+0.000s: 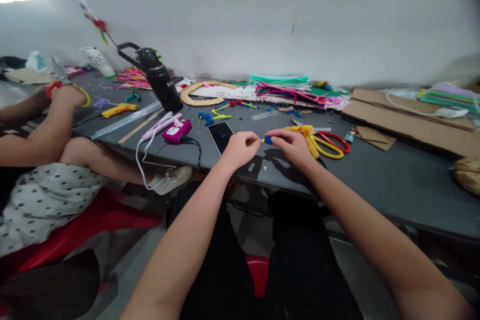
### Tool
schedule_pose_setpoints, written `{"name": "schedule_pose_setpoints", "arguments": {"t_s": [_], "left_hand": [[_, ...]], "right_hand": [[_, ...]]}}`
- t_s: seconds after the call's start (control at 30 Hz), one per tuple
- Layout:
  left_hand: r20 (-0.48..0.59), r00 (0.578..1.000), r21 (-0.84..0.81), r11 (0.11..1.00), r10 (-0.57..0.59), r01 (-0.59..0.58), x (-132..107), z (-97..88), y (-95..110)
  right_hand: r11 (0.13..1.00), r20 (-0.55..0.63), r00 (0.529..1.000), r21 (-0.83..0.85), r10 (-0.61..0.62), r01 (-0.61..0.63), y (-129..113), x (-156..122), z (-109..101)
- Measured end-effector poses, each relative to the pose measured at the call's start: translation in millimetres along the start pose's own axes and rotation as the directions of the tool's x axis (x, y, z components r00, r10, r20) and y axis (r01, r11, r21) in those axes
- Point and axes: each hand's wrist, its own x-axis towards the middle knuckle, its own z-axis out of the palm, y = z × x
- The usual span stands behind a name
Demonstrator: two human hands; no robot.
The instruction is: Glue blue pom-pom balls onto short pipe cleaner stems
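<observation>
My left hand (240,147) and my right hand (290,144) meet just above the dark grey table (375,170). Between their pinched fingertips sits a small blue piece (267,139) with a bit of yellow beside it. The left fingers pinch the yellow end, the right fingers pinch the blue piece. A black phone (220,135) lies flat just left of my left hand. Yellow and red scissors (322,142) lie right behind my right hand.
A black water bottle (159,76) stands at the back left, next to a pink device (176,131) with a white cable. Pipe cleaners (288,92), a cardboard ring (198,94) and cardboard sheets (405,115) line the back. Another person's arm (45,115) works at the left.
</observation>
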Motion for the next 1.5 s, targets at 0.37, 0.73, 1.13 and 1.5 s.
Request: {"name": "schedule_pose_setpoints", "arguments": {"t_s": [0.37, 0.73, 1.13, 1.5], "left_hand": [[-0.109, 0.994, -0.009, 1.0, -0.025, 0.025, 0, 2.8, -3], [-0.141, 0.989, -0.025, 0.999, -0.041, 0.038, -2, 6.9, 2], [-0.115, 0.993, -0.059, 0.998, -0.032, 0.026, -3, 9.7, -1], [-0.105, 0.994, -0.058, 0.998, -0.028, 0.022, -3, 10.7, 1]], "right_hand": [[0.954, -0.113, 0.962, -0.198, -0.248, 0.223, 6, -3, 2], [0.935, -0.13, 0.956, -0.278, -0.262, 0.219, 4, -3, 2], [0.965, -0.121, 0.969, -0.183, -0.214, 0.19, 7, -2, 2], [0.987, -0.121, 0.984, -0.113, -0.129, 0.115, 9, -1, 3]]}}
